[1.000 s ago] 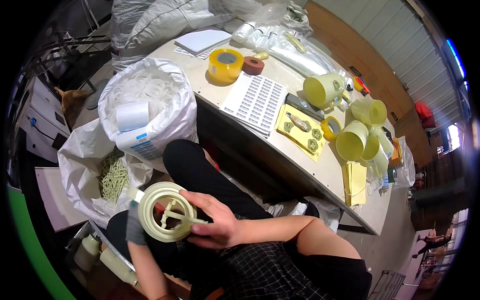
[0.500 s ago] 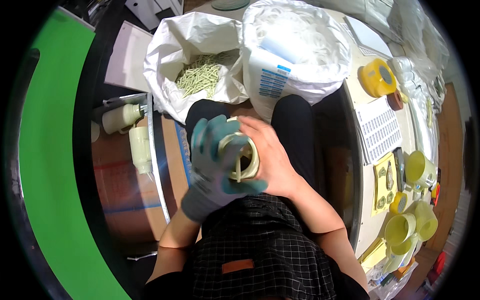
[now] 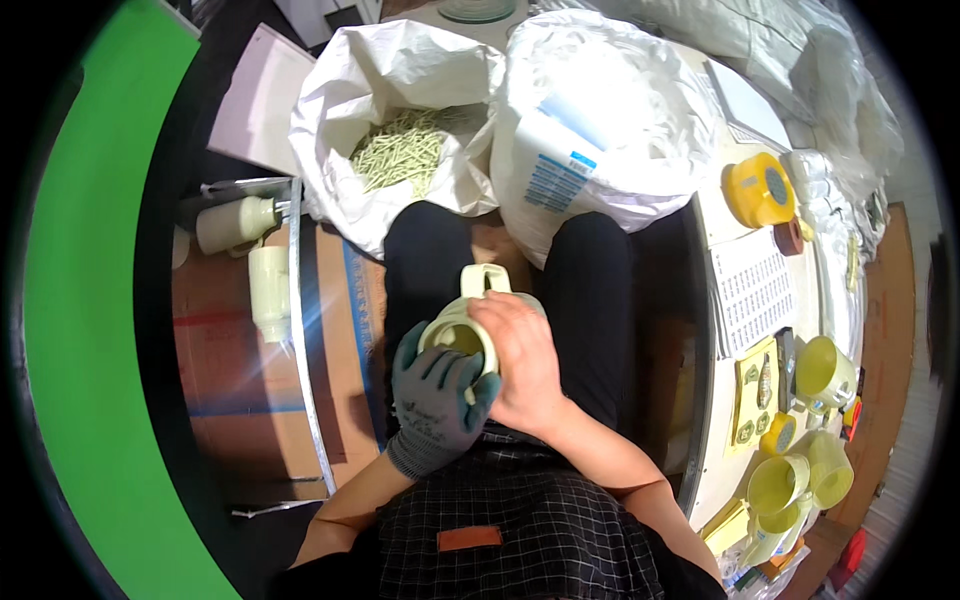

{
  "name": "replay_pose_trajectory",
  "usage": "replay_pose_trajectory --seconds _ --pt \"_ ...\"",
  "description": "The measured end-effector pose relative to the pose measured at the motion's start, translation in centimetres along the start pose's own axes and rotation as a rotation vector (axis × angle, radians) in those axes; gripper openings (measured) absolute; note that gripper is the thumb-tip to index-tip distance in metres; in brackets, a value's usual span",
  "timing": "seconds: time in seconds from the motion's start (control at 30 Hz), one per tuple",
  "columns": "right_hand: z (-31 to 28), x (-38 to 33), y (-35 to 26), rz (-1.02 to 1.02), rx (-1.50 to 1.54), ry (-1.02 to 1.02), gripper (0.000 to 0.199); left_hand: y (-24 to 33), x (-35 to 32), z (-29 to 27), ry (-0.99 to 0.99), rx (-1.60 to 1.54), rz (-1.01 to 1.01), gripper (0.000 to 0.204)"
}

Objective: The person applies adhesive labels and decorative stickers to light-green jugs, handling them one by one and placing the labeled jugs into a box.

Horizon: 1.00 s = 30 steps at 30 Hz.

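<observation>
Status: one piece seen in hand, judged mid-handling. The pale green jug (image 3: pixel 455 332) is held between the knees (image 3: pixel 595 250), mouth tilted up toward the wearer, handle pointed away. Its body is grasped from the side by the bare right hand (image 3: pixel 525 360); its near rim is gripped by the gloved left hand (image 3: pixel 440 395), fingers curled at the mouth. Whether anything is pinched inside: cannot be told, hidden by the glove. Jug not set down, so this piece is judged not done; how much is left can't be read from here.

Two cream jugs (image 3: pixel 269 295) are laid in the metal-edged tray (image 3: pixel 299 300) at left; finished or waiting, can't be told. Pale green sticks (image 3: pixel 400 150) are heaped in one white sack (image 3: pixel 335 110), clear rings (image 3: pixel 610 75) in the sack (image 3: pixel 520 190) beside it.

Table (image 3: pixel 715 420) at right is loaded: large yellow tape roll (image 3: pixel 755 190), brown roll (image 3: pixel 788 237), printed label sheets (image 3: pixel 752 290), yellow card (image 3: pixel 750 400), small tape roll (image 3: pixel 778 434). Yellow-green cups (image 3: pixel 825 370) are clustered toward its near end; plastic bags (image 3: pixel 840 60) are piled at the far end. A bright green surface (image 3: pixel 90 300) is seen at far left.
</observation>
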State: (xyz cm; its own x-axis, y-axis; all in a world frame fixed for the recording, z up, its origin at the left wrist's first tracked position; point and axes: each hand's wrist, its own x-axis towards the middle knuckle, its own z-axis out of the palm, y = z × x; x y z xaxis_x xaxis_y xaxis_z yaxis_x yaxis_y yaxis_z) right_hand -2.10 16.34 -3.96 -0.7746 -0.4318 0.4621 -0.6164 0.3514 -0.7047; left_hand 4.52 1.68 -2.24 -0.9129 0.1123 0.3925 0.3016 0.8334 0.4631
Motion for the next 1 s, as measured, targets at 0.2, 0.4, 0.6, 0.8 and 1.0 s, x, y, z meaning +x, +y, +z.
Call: replay_pose_trajectory --seconds 0.2,0.4,0.6,0.8,1.0 --pt "1.8 9.4 0.9 -0.31 0.198 0.259 0.078 -4.2 6.2 -2.4 0.292 -0.299 -0.069 0.104" --pt "-0.7 12.3 5.2 -0.278 -0.069 0.171 0.075 -11.1 12.1 -0.7 0.515 -0.074 0.131 0.107" --pt "-14.8 14.9 18.2 0.227 -0.83 0.484 0.02 -7.5 10.9 -1.0 0.368 0.019 0.176 0.11" --pt "-16.8 16.4 23.6 0.449 -1.105 0.152 0.022 -3.2 5.7 1.5 -0.069 -0.117 0.139 0.094" --pt "-12.8 10.8 8.6 0.427 -0.213 -0.04 0.011 -3.1 4.1 5.7 0.231 -0.274 0.117 0.1"
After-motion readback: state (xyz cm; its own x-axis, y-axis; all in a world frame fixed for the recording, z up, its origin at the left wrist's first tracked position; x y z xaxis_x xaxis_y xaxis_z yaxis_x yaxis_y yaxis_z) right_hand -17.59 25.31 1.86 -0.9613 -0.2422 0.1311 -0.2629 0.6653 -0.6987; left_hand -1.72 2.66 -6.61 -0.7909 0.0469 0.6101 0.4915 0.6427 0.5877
